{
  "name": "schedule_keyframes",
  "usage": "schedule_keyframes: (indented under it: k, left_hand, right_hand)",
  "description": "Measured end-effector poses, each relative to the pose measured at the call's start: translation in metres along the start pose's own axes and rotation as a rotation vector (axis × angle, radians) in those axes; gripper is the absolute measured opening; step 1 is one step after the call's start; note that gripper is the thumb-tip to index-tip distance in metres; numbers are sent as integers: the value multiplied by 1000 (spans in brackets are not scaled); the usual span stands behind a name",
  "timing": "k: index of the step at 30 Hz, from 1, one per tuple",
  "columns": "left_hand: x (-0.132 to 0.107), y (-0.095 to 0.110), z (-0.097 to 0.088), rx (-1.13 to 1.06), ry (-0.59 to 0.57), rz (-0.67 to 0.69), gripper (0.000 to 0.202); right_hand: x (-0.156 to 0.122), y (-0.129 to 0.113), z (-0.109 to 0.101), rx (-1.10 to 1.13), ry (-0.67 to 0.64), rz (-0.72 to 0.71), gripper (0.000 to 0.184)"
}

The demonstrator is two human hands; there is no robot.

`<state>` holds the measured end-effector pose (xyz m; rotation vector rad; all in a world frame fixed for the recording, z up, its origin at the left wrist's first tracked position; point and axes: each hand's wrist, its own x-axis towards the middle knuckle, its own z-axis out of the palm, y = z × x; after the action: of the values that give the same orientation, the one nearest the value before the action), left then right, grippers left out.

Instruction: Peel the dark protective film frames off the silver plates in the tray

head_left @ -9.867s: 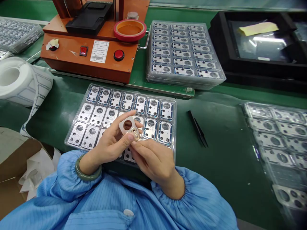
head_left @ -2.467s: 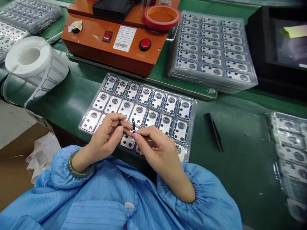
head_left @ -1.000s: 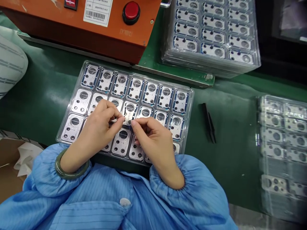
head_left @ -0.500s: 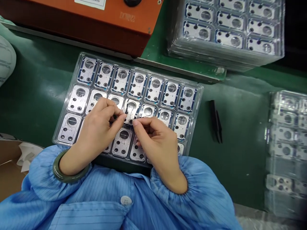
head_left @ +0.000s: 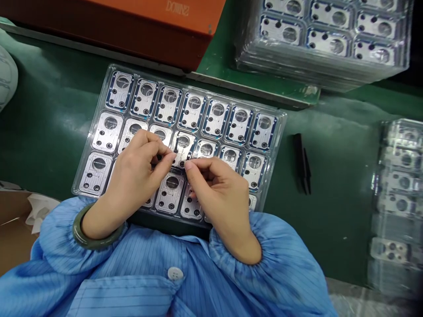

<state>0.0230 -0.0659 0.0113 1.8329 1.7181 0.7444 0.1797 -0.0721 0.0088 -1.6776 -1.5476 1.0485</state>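
A clear plastic tray [head_left: 279, 132] holds rows of silver metal plates, each with one large round hole and smaller dark holes. Over its middle row, my left hand [head_left: 139, 165] is closed in a pinch at the lower left edge of one metal plate [head_left: 180, 153]. Thumb and forefinger of my right hand [head_left: 223, 189] pinch by the lower right corner of that same plate. A blue border shows along the plate's right side. Whether a thin piece is between my fingertips is too small to make out. Plates in the top row have blue borders all round; bottom-row ones look plain silver.
Black tweezers [head_left: 302, 165] lie right of the tray on the green table [head_left: 333, 202]. An orange machine [head_left: 132, 31] stands behind on a raised ledge, beside stacked filled trays [head_left: 317, 66]. Another clear tray [head_left: 393, 224] is at far right, a cardboard box [head_left: 13, 237] at lower left.
The view has shifted slightly, so the machine, stack and tweezers sit a little differently in it. Both hands keep their pinch at the same plate, with hardly any movement.
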Motion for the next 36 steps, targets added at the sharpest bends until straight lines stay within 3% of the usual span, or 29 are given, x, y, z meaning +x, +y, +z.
schedule_keyframes:
  k: [18,26,36]
  left_hand:
    - [0,-6,0,42,-31,64,4]
    - [0,-6,0,88,-49,86,4]
    - [0,-6,-1,71,-59,71,3]
  right_hand:
    - [-1,2,-1,-102,12,-124,13]
    - [-7,4,-4,-301,29,-338,12]
    - [-4,7,-4,-385,3,-324,13]
